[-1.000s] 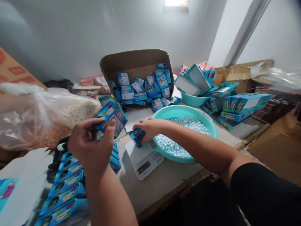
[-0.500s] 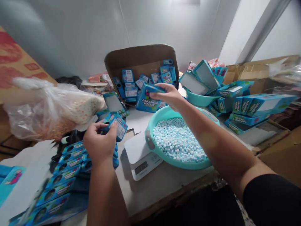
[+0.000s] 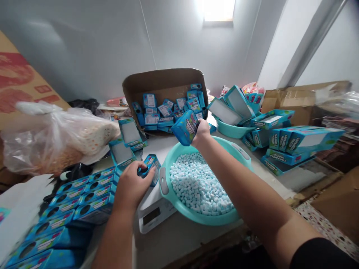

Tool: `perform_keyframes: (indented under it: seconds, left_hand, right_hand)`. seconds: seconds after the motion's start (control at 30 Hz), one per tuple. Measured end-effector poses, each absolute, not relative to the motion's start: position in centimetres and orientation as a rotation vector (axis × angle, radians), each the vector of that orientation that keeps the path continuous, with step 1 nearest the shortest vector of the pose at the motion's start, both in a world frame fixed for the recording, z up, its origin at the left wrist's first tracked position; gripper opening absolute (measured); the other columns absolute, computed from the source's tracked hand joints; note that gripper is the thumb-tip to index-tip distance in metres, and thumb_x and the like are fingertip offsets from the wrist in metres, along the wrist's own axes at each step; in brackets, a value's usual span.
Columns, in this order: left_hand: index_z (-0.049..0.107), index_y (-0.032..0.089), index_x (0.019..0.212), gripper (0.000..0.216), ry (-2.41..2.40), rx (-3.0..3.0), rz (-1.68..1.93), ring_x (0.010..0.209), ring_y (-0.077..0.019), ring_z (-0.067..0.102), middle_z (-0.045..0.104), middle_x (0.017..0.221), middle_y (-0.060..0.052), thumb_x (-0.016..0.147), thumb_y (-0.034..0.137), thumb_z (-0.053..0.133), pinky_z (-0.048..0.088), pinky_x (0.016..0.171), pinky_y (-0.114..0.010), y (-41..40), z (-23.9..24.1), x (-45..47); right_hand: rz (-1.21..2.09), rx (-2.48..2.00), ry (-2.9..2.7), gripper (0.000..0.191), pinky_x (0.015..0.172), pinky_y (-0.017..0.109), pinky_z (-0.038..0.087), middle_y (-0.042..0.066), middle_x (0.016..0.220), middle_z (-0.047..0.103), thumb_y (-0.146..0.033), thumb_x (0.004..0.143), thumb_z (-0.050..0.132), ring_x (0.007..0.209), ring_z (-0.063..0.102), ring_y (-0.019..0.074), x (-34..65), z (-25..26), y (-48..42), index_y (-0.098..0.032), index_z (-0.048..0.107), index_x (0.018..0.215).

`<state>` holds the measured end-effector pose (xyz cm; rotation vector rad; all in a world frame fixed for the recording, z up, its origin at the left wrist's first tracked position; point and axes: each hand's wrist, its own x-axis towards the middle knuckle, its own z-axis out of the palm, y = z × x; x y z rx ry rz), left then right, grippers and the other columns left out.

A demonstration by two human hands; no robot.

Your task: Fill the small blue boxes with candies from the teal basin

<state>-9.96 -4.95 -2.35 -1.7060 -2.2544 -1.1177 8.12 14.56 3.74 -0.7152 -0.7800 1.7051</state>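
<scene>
My right hand (image 3: 202,133) grips a blue printed carton (image 3: 185,127) by its right side, tilted above the far rim of a turquoise basin (image 3: 168,157). Small pale blue and white candies (image 3: 202,183) fill much of the basin. On the left, my left hand (image 3: 133,183) is closed around a small blue candy box (image 3: 153,169) with a dark opening, just beside the basin's left handle. A white kitchen scale (image 3: 157,215) lies partly under the basin; its display cannot be read.
Rows of blue candy boxes (image 3: 95,207) stand at the left. Behind the basin, a cardboard box (image 3: 165,80) holds many small boxes. Empty blue display trays (image 3: 305,138) are stacked at the right, near a second turquoise bowl (image 3: 234,131). A clear plastic bag (image 3: 64,130) sits far left.
My left hand has lowered its small box toward the scale and moved right. The carton in my right hand has turned and tilted more upright. The camera view has shifted.
</scene>
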Motion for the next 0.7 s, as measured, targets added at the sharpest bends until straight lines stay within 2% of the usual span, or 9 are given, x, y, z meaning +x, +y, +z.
perform_keyframes:
  seconds: [0.1,0.17,0.27,0.4,0.47,0.53,0.7]
  left_hand:
    - [0.058,0.022,0.099,0.028,-2.043,-1.709,-1.219,0.111,-0.027,0.063,0.067,0.116,-0.01,0.081,0.041,0.067,0.047,0.1,-0.04,-5.3,-1.8,-8.8]
    - [0.057,0.021,0.105,0.03,-1.887,-1.71,-1.331,0.12,-0.0273,0.06,0.064,0.123,-0.012,0.082,0.037,0.068,0.044,0.106,-0.043,-5.5,-1.7,-7.6]
    - [0.051,0.022,0.119,0.045,-1.725,-1.722,-1.728,0.121,-0.0255,0.06,0.062,0.123,-0.011,0.08,0.032,0.072,0.047,0.105,-0.044,-5.4,-2.1,-5.6]
    - [0.037,0.028,0.134,0.067,-1.613,-1.709,-2.36,0.118,-0.0229,0.063,0.058,0.129,-0.011,0.078,0.032,0.075,0.052,0.099,-0.042,-5.0,-2.5,-3.7]
    - [0.037,0.029,0.134,0.074,-1.617,-1.654,-2.545,0.114,-0.023,0.066,0.056,0.133,-0.011,0.074,0.034,0.08,0.053,0.098,-0.041,-4.9,-2.3,-3.4]
    - [0.043,0.026,0.131,0.072,-1.631,-1.613,-2.673,0.109,-0.0233,0.068,0.058,0.132,-0.011,0.071,0.036,0.082,0.054,0.095,-0.04,-4.8,-1.9,-3.2]
    - [0.062,0.018,0.104,0.041,-1.75,-1.462,-2.741,0.094,-0.0199,0.07,0.073,0.103,-0.006,0.073,0.034,0.083,0.054,0.088,-0.033,-5.0,-1.5,-3.4]
  right_hand:
    - [1.722,-0.688,-0.769,0.044,0.077,0.047,0.059,0.006,0.075,0.067,-0.048,0.083,0.043,0.078,0.067,0.0245,7.5,3.6,14.2,-0.018,0.061,0.11]
    - [1.742,-0.678,-0.71,0.047,0.076,0.046,0.059,0.006,0.075,0.066,-0.048,0.083,0.04,0.078,0.067,0.0241,7.2,3.8,13.6,-0.018,0.061,0.112]
    - [1.784,-0.689,-0.543,0.044,0.075,0.043,0.059,0.006,0.073,0.065,-0.043,0.087,0.033,0.076,0.067,0.023,6.6,4.3,12.2,-0.019,0.061,0.111]
    - [1.905,-0.719,-0.364,0.03,0.07,0.04,0.059,0.003,0.068,0.062,-0.032,0.087,0.033,0.068,0.065,0.0207,5.1,4.9,9.8,-0.021,0.059,0.096]
    - [1.969,-0.707,-0.335,0.021,0.068,0.038,0.059,0.001,0.065,0.061,-0.028,0.085,0.036,0.063,0.063,0.0193,4.0,5.0,8.2,-0.021,0.056,0.085]
    - [2.028,-0.691,-0.312,0.016,0.067,0.036,0.059,0.0,0.061,0.06,-0.026,0.084,0.038,0.06,0.061,0.0178,3.1,4.9,6.6,-0.021,0.052,0.077]
    - [2.159,-0.805,-0.366,0.015,0.063,0.032,0.056,-0.001,0.055,0.055,-0.022,0.083,0.04,0.054,0.057,0.0163,1.9,4.0,4.3,-0.021,0.048,0.069]
